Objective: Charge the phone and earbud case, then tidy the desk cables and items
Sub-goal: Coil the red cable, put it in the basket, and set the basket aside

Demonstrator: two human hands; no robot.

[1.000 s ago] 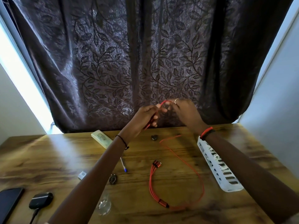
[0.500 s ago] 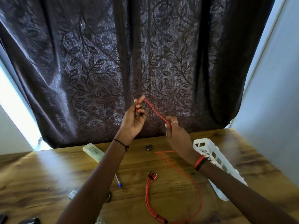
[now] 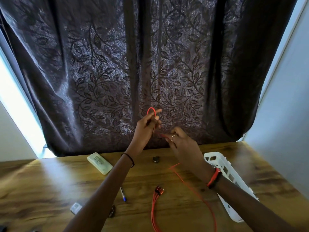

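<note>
My left hand (image 3: 147, 125) is raised above the desk's back edge and holds one end of a thin red charging cable (image 3: 192, 186), with a small red loop standing over its fingers. My right hand (image 3: 181, 144), wearing a ring, pinches the same cable a little lower and to the right. From there the cable drops to the wooden desk (image 3: 41, 190) and curves back to a bundle of red plug ends (image 3: 159, 192). The phone and earbud case are out of view.
A pale green remote-like block (image 3: 100, 163), a small dark round item (image 3: 156, 159), a blue-tipped pen (image 3: 122, 194) and a small white square item (image 3: 76, 207) lie on the desk. A white slotted tray (image 3: 224, 171) sits at the right. A dark leaf-patterned curtain (image 3: 150, 64) hangs behind.
The stretched cable between my hands has become a small loop over my left fingers. My right hand has come up closer to my left. The view has tilted upward.
</note>
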